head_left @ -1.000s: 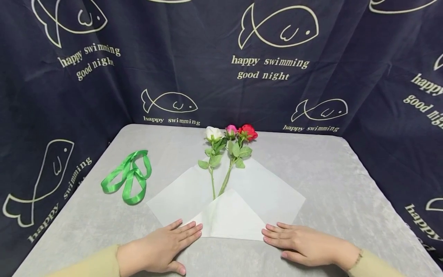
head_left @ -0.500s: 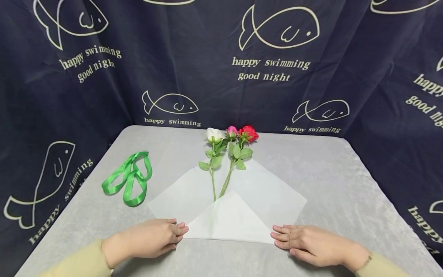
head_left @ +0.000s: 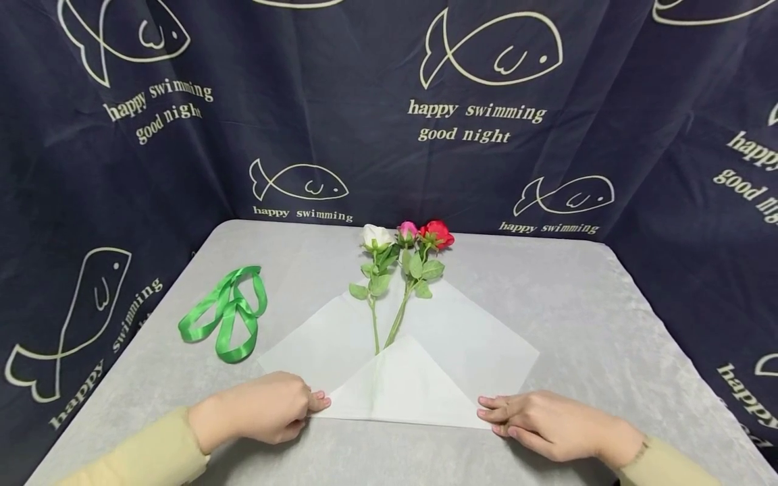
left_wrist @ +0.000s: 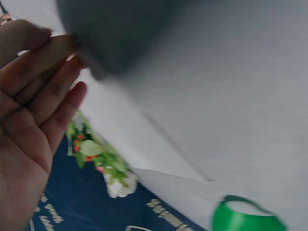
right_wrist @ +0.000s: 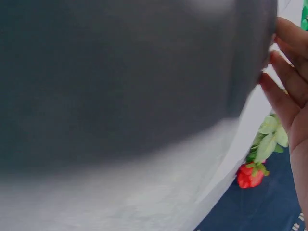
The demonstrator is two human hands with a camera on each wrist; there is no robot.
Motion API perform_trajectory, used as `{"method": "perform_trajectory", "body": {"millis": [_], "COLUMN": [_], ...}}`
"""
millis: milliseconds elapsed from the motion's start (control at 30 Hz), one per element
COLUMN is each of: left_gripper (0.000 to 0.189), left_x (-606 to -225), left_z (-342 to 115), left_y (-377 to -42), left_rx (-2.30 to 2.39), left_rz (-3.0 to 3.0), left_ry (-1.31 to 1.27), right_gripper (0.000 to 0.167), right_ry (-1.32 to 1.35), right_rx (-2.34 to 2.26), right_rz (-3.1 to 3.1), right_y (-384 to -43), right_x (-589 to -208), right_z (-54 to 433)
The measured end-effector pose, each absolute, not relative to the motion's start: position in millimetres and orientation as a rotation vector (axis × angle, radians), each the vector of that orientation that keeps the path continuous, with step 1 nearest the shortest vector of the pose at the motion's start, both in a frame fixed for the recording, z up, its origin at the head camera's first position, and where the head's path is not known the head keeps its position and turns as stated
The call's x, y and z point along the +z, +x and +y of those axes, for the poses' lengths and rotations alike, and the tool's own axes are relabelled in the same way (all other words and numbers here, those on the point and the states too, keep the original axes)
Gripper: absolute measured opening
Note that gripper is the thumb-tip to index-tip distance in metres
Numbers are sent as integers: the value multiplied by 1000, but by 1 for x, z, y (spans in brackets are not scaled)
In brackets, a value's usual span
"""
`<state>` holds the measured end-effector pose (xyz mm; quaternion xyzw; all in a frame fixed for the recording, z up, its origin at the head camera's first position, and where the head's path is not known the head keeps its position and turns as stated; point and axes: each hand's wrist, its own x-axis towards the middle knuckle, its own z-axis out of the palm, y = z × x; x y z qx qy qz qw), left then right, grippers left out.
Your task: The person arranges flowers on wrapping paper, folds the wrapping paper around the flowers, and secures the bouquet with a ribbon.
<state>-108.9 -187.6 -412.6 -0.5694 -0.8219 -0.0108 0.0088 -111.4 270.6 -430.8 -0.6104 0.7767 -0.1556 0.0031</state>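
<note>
White paper (head_left: 480, 324): being borne by the grey table (head_left: 589, 310), centre to lower centre of frame; stem ends being covered by its triangular flap (head_left: 419, 391).
Roses: white rose (head_left: 377, 236), pink rose (head_left: 407, 231) and red rose (head_left: 437, 234) being shown left to right, just above frame centre; leafy stems being supported by the paper.
Left hand (head_left: 261, 408): lower left of centre; flap's left end being touched by bent fingers; whether paper is being pinched cannot be told.
Right hand (head_left: 553, 425): lower right; flap's right end being touched by nearly straight fingers, spaced narrowly; nothing being gripped.
Sleeves (head_left: 146, 449): pale yellow, being cut off by the lower frame edge.
Green ribbon (head_left: 236, 354): being kept in loose loops, left of frame.
Navy cloth (head_left: 377, 135): being hung behind the table, upper frame; fish outlines and "happy swimming" being displayed.
</note>
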Motion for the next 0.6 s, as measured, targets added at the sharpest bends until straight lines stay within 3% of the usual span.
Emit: {"method": "perform_trajectory", "body": {"millis": [133, 267, 467, 600], "left_gripper": [5, 25, 40, 39], "left_x": [-408, -409, -416, -422], "left_z": [-173, -156, -138, -130], "left_y": [-111, -114, -120, -124], "left_rx": [112, 164, 233, 281], "left_rz": [-2615, -2582, -2539, -2466], "left_ry": [-1717, -1708, -1692, -1705], "right_gripper": [24, 15, 33, 40], "right_ry": [-1985, -2051, -2056, -2011], "right_rx": [-485, -466, -384, -265], "right_rz": [2452, 2445, 2436, 2493], "right_y": [-114, -120, -132, -138], "right_x": [-425, -418, -411, -409], "right_z": [260, 248, 223, 207]}}
